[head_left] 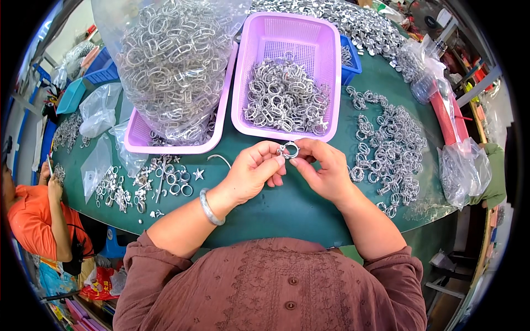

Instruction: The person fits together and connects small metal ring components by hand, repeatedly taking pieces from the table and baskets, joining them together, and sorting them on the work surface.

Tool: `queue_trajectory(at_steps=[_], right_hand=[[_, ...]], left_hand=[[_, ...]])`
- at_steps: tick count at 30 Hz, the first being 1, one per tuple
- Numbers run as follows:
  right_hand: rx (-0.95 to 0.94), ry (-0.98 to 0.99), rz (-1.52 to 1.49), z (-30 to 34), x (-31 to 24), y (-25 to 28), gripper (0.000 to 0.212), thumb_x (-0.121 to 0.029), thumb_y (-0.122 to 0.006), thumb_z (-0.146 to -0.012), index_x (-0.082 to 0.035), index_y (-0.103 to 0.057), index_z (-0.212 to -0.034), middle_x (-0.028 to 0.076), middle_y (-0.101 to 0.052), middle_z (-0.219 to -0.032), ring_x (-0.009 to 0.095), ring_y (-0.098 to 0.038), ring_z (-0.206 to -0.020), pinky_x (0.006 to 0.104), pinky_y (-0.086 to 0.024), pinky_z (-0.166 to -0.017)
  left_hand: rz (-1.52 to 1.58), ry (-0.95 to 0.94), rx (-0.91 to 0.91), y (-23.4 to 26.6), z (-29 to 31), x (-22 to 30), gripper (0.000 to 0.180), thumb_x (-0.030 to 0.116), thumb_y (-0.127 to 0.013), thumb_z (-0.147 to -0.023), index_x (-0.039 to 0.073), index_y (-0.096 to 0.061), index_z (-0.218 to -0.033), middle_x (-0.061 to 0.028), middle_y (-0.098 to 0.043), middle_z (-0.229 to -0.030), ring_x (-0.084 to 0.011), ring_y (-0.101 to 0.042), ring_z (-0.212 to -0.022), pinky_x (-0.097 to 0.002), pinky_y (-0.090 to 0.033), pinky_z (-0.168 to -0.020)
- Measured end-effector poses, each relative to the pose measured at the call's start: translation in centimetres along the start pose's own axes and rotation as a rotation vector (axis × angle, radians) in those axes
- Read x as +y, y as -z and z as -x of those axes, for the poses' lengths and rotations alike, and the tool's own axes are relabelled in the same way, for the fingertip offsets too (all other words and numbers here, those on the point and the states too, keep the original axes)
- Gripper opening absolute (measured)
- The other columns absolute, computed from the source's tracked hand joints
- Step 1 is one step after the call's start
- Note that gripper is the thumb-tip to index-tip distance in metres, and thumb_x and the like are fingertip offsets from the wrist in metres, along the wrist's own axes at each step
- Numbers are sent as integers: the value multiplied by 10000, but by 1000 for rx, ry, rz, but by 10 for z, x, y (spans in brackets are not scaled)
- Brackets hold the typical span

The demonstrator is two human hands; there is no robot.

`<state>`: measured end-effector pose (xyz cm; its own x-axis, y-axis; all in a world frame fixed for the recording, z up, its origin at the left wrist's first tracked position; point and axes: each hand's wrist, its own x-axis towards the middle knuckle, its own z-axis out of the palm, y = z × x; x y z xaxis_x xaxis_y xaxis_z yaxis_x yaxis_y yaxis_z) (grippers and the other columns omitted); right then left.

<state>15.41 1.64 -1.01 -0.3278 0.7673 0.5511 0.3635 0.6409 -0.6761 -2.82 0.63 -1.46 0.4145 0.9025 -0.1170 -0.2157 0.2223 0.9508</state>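
Note:
Between my two hands is a silver metal ring clasp [291, 149], held up just in front of a lilac plastic basket. My left hand [255, 172] pinches the clasp's small knobbed end between thumb and fingers. The round part is gripped at its right side by the thumb and fingertips of my right hand [324, 170]. In the lilac basket [238, 110] lies a heap of similar silver clasps [287, 99]. Many more clasps [395, 154] are spread on the green table to the right of my right hand.
A large clear bag of metal links [171, 66] stands in a second lilac basket [221, 124]. Loose rings and charms [176, 181] lie at the left, with a curved metal strip [219, 159]. Behind are a blue bin [353, 70] and small metal pieces [353, 25]. Another person [41, 215] sits left.

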Motion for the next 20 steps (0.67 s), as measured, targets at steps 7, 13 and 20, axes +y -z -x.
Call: queue_trajectory(at_steps=[7,13,20], right_hand=[[7,8,-14,0,0,1,300,-8,-668,-697,-15,-553,-975,79,-569,-701,169,-582,-580,261,-473,-513],[5,35,1,0,0,0,304,-7,-673,-689,-25,-554,-968,73,-561,-690,171,-577,-576,265,-467,-506],[-2,61,70,-1,-3,1,294,-10,-672,-687,-45,-562,-957,57,-563,-697,175,-580,-596,275,-468,-518]], left_hand=[[8,2,-6,-1,0,0,178,138,-490,-874,51,-540,-1022,-15,-549,-750,-88,-537,-607,-198,-428,-528],[5,4,-13,1,0,-1,202,106,-469,-863,47,-538,-1043,-19,-552,-763,-89,-540,-603,-198,-431,-532],[-4,-6,-18,0,0,0,197,102,-468,-875,43,-535,-1051,-29,-563,-754,-100,-546,-603,-197,-436,-534]])
